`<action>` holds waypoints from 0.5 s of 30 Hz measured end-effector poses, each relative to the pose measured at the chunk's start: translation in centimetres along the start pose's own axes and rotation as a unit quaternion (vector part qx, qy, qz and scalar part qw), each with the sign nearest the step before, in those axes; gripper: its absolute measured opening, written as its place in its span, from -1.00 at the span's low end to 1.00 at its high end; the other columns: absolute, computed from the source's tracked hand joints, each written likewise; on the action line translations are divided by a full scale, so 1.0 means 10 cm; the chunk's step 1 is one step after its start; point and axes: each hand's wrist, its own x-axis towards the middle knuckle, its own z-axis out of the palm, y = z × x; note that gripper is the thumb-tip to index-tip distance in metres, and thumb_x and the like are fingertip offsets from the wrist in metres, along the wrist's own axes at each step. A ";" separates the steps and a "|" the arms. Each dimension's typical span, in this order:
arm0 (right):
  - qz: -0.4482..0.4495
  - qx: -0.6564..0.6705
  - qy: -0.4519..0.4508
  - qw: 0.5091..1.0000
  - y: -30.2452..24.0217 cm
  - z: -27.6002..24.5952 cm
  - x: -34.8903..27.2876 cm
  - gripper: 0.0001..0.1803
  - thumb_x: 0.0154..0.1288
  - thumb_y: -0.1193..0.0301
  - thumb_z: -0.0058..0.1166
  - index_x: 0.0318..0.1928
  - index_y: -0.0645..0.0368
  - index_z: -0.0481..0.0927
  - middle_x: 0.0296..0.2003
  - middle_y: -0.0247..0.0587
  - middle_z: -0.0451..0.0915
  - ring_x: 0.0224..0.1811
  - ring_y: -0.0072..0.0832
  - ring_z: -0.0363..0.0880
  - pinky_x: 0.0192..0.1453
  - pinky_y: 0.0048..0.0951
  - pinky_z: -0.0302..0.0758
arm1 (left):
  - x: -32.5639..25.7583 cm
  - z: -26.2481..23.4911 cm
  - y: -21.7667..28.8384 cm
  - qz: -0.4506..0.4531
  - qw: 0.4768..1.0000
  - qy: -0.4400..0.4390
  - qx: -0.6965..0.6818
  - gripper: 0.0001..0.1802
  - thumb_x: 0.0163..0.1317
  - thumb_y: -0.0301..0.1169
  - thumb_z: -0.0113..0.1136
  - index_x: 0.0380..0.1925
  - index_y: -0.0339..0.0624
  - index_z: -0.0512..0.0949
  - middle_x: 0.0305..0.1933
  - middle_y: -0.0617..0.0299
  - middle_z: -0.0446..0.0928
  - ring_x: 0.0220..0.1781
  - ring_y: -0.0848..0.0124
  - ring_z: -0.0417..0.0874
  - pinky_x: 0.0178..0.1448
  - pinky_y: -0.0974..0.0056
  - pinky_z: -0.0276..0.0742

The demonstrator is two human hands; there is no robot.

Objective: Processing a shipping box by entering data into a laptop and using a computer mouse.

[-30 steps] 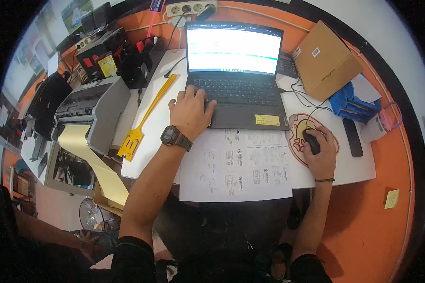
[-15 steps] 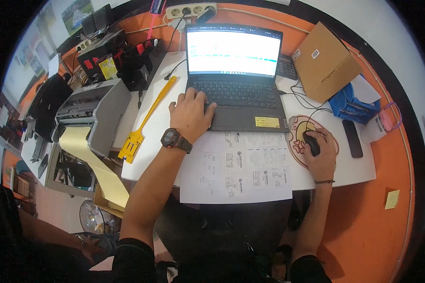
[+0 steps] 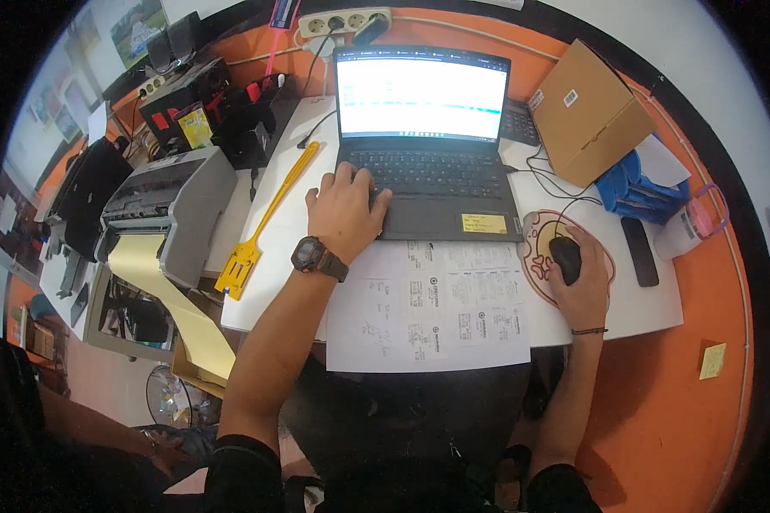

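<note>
My left hand (image 3: 344, 208) rests on the left side of the black laptop (image 3: 441, 209), its fingers spread over the keyboard (image 3: 432, 171). A watch circles that wrist. My right hand (image 3: 584, 282) is around a black computer mouse (image 3: 565, 259), thumb on the left side and fingers along the right, leaving the top of the mouse showing. The mouse lies on a round, patterned mouse pad (image 3: 596, 301). The laptop's screen (image 3: 419, 94) is lit. Printed paper sheets (image 3: 432, 342) lie partly under the laptop's front edge and reach over the table's edge.
A yellow fly swatter (image 3: 269, 218) lies left of the laptop, by a grey printer (image 3: 167, 188) with yellow paper hanging out. On the right are a cardboard box (image 3: 586, 120), a blue organizer (image 3: 637, 190), a phone (image 3: 639, 250) and a tumbler (image 3: 684, 231). Another person's hand (image 3: 167, 449) shows lower left.
The fingers of my right hand have shifted from the top of the mouse toward its right side. My left hand stays on the keyboard.
</note>
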 end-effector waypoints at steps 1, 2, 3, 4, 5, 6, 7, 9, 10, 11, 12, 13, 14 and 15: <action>0.000 0.001 -0.001 1.000 0.00 0.01 0.00 -0.28 0.24 0.54 0.42 0.45 0.14 0.61 0.32 0.16 0.63 0.42 0.16 0.63 0.58 0.02 0.56 | 0.00 0.00 0.00 0.001 1.000 0.003 0.002 -0.60 0.64 0.00 0.32 0.07 -0.12 0.74 0.19 0.09 0.63 0.31 0.04 0.68 0.46 -0.36 0.52; -0.010 -0.001 0.008 1.000 0.01 0.01 0.00 -0.26 0.23 0.55 0.42 0.46 0.13 0.60 0.34 0.16 0.62 0.43 0.16 0.62 0.58 0.02 0.56 | 0.00 0.00 0.01 0.001 1.000 0.002 0.002 -0.60 0.64 0.00 0.32 0.07 -0.12 0.74 0.19 0.09 0.63 0.31 0.04 0.68 0.46 -0.36 0.52; -0.019 -0.003 0.017 1.000 0.01 0.02 0.00 -0.24 0.22 0.55 0.42 0.47 0.12 0.59 0.35 0.15 0.61 0.44 0.16 0.61 0.58 0.02 0.56 | 0.00 -0.01 0.02 -0.001 1.000 -0.001 0.001 -0.60 0.64 0.00 0.32 0.08 -0.12 0.74 0.20 0.09 0.63 0.31 0.04 0.67 0.46 -0.35 0.52; -0.019 -0.003 0.016 1.000 0.01 0.02 0.01 -0.24 0.22 0.55 0.42 0.47 0.12 0.59 0.35 0.15 0.61 0.44 0.16 0.61 0.58 0.02 0.56 | 0.00 -0.03 0.03 -0.002 1.000 -0.005 0.000 -0.60 0.64 -0.01 0.32 0.08 -0.12 0.74 0.20 0.09 0.63 0.31 0.04 0.67 0.46 -0.35 0.52; -0.016 -0.003 0.015 1.000 0.00 0.02 0.01 -0.23 0.21 0.56 0.42 0.48 0.12 0.58 0.36 0.15 0.60 0.44 0.16 0.61 0.59 0.02 0.56 | 0.01 -0.04 0.03 -0.002 1.000 -0.006 0.000 -0.60 0.64 -0.01 0.32 0.08 -0.12 0.74 0.20 0.09 0.63 0.31 0.04 0.67 0.46 -0.35 0.52; -0.014 -0.003 0.013 1.000 -0.01 0.01 0.01 -0.22 0.21 0.56 0.41 0.49 0.12 0.57 0.37 0.15 0.59 0.45 0.16 0.60 0.59 0.03 0.56 | 0.01 -0.05 0.02 -0.003 1.000 -0.007 -0.004 -0.60 0.64 -0.01 0.32 0.09 -0.12 0.74 0.20 0.09 0.63 0.31 0.04 0.67 0.45 -0.35 0.53; -0.013 -0.003 0.012 1.000 -0.02 0.00 0.00 -0.22 0.21 0.56 0.41 0.49 0.12 0.57 0.37 0.15 0.59 0.45 0.16 0.60 0.59 0.03 0.56 | 0.01 -0.05 0.02 -0.003 1.000 -0.008 -0.009 -0.60 0.64 -0.01 0.32 0.09 -0.11 0.74 0.19 0.10 0.63 0.31 0.05 0.68 0.45 -0.34 0.53; -0.005 -0.007 0.008 1.000 -0.06 -0.01 0.01 -0.26 0.22 0.58 0.40 0.46 0.13 0.59 0.38 0.14 0.59 0.45 0.16 0.61 0.58 0.02 0.58 | 0.01 -0.05 0.00 -0.003 1.000 -0.007 -0.007 -0.60 0.64 -0.01 0.32 0.09 -0.11 0.74 0.19 0.10 0.63 0.31 0.05 0.68 0.44 -0.34 0.53; -0.005 -0.007 0.009 1.000 -0.06 -0.01 0.01 -0.26 0.22 0.58 0.40 0.46 0.13 0.59 0.38 0.14 0.59 0.45 0.16 0.61 0.58 0.02 0.58 | 0.01 -0.05 0.00 -0.004 1.000 -0.007 -0.006 -0.60 0.64 0.00 0.31 0.09 -0.11 0.74 0.19 0.10 0.63 0.31 0.05 0.68 0.44 -0.33 0.53; 0.001 0.001 0.002 1.000 -0.05 -0.01 0.01 -0.29 0.22 0.59 0.39 0.43 0.14 0.61 0.37 0.13 0.59 0.45 0.16 0.62 0.57 0.02 0.58 | 0.02 -0.05 0.00 -0.003 1.000 -0.006 -0.007 -0.60 0.64 0.00 0.31 0.09 -0.11 0.74 0.19 0.10 0.63 0.31 0.05 0.68 0.44 -0.33 0.53; 0.007 0.009 -0.005 1.000 -0.04 -0.01 0.00 -0.33 0.23 0.59 0.39 0.40 0.15 0.63 0.37 0.12 0.59 0.44 0.15 0.62 0.56 0.01 0.59 | 0.01 -0.05 0.01 -0.005 1.000 -0.009 -0.006 -0.60 0.64 0.00 0.31 0.09 -0.11 0.74 0.19 0.10 0.63 0.31 0.05 0.68 0.44 -0.33 0.53; 0.007 0.008 -0.004 1.000 -0.02 -0.01 0.00 -0.33 0.23 0.59 0.39 0.40 0.15 0.63 0.37 0.12 0.59 0.44 0.15 0.62 0.56 0.01 0.59 | 0.01 -0.04 0.02 -0.006 1.000 -0.012 -0.006 -0.60 0.65 0.00 0.31 0.09 -0.11 0.74 0.19 0.10 0.63 0.31 0.05 0.68 0.44 -0.33 0.53; 0.000 0.001 -0.001 1.000 0.00 0.01 0.00 -0.36 0.23 0.60 0.38 0.37 0.16 0.64 0.37 0.11 0.60 0.43 0.15 0.63 0.56 0.01 0.59 | 0.01 -0.05 0.02 -0.006 1.000 -0.011 -0.005 -0.60 0.65 0.00 0.31 0.09 -0.11 0.74 0.19 0.10 0.63 0.31 0.05 0.68 0.44 -0.33 0.53; -0.007 -0.007 0.002 1.000 0.01 0.02 0.00 -0.38 0.24 0.60 0.38 0.35 0.17 0.66 0.36 0.11 0.60 0.42 0.15 0.63 0.56 0.01 0.60 | 0.01 -0.04 0.01 -0.004 1.000 -0.007 -0.002 -0.59 0.64 0.00 0.31 0.09 -0.11 0.74 0.19 0.10 0.63 0.31 0.05 0.68 0.43 -0.32 0.53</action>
